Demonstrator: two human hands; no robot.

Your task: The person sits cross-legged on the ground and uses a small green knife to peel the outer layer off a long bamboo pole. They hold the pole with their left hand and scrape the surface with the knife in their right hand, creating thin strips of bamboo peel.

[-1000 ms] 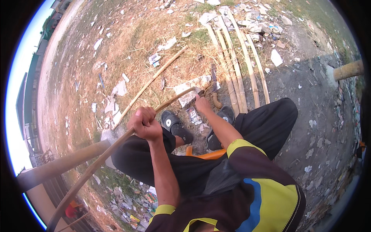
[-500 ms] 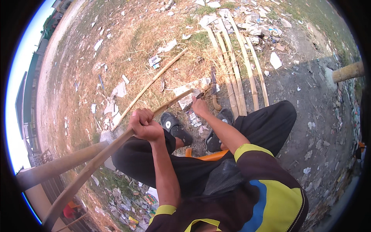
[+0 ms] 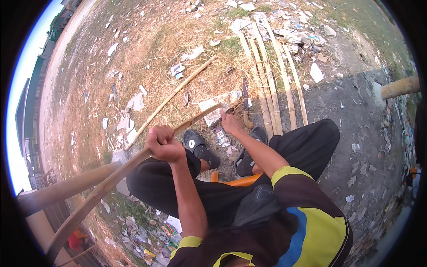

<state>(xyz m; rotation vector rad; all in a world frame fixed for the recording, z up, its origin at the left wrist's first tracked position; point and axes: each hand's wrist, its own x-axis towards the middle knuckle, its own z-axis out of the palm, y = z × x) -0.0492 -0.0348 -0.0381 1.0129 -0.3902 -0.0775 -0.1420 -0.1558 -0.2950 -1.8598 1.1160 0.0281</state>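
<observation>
My left hand [image 3: 165,144] is closed round a long split bamboo strip [image 3: 104,187], which slants from the lower left up to the middle. At the strip's far end, my right hand [image 3: 231,123] is closed with its thumb toward the tip. A small dark thing [image 3: 228,108] shows there by the fingers; its kind is hard to make out. Just beyond my right hand, a dark-bladed tool [image 3: 245,94] with a curved wooden handle lies on the ground. Another bamboo strip [image 3: 173,99] rests on the grass ahead of my left hand.
Several bamboo strips [image 3: 284,82] lie side by side beyond my right knee. A thick bamboo pole [image 3: 66,189] crosses at left, and another pole [image 3: 400,86] stands at right. My sandalled feet [image 3: 200,149] are between my hands and body. Litter [image 3: 307,38] is scattered about; an orange seat [image 3: 242,180] shows below me.
The view has shifted slightly. Both hands keep nearly the same places on and beside the bamboo strip, and their grips look unchanged.
</observation>
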